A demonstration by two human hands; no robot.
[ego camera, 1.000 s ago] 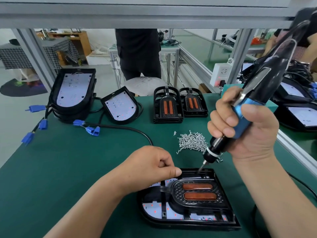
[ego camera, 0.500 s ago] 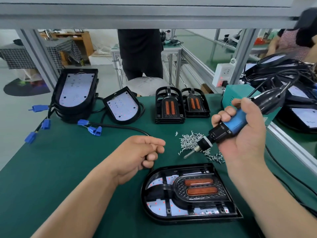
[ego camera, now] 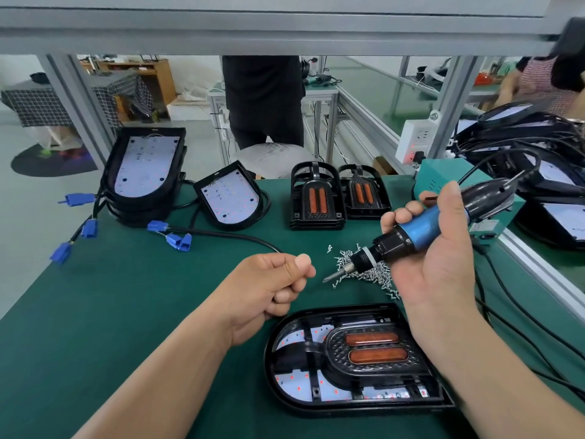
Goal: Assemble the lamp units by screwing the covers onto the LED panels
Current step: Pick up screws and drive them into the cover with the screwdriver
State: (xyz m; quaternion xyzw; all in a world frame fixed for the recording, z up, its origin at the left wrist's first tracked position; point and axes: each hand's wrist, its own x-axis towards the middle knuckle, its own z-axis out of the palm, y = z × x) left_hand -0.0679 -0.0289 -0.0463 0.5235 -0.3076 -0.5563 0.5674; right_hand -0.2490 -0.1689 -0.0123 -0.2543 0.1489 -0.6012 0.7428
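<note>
The person's left hand (ego camera: 269,289) and right hand (ego camera: 443,258) are bare. The left forearm (ego camera: 164,369) and right forearm (ego camera: 493,375) are uncovered to the picture's edge. The thumbnails (ego camera: 303,258) are cut short.

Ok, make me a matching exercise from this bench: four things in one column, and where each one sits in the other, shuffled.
Things
1 electric screwdriver
2 screw pile
3 covered lamp unit
4 spare covers

Places
A far side of the mat
B loose, mid-mat
C held in the right hand
D mat's near edge

Pairs: 1-C, 2-B, 3-D, 4-A
</note>
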